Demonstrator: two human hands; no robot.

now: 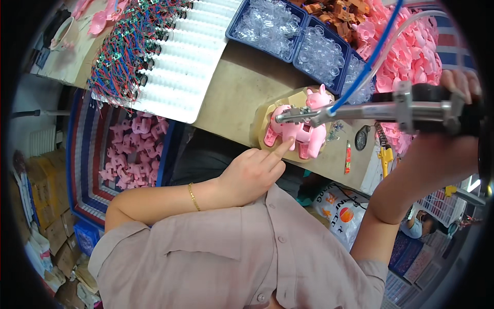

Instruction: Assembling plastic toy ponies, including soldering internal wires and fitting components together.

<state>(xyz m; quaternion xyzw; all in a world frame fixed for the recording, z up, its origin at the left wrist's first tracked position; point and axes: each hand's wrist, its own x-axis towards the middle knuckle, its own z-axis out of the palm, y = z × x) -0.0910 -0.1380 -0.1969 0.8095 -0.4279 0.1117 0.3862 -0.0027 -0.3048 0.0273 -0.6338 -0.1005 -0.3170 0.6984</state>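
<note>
A pink plastic toy animal (303,126) lies in a tan shaped holder (261,126) on the workbench. My left hand (252,175) reaches it with the index finger stretched out, its tip touching the toy's near side; the other fingers are curled and the thumb is hidden. My right hand (459,86) is wrapped round the dark body of a powered screwdriver (378,110). The tool lies across the view with its metal nose over the toy, hiding part of it. Whether the nose touches the toy I cannot tell.
Blue bins (267,31) of clear plastic parts stand behind the holder. Pink shells (406,46) and brown parts (339,13) are heaped beyond. At left are wired boards (136,49) on a white ribbed tray (185,67) and a crate of pink bodies (136,149). A blue hose (365,67) crosses overhead.
</note>
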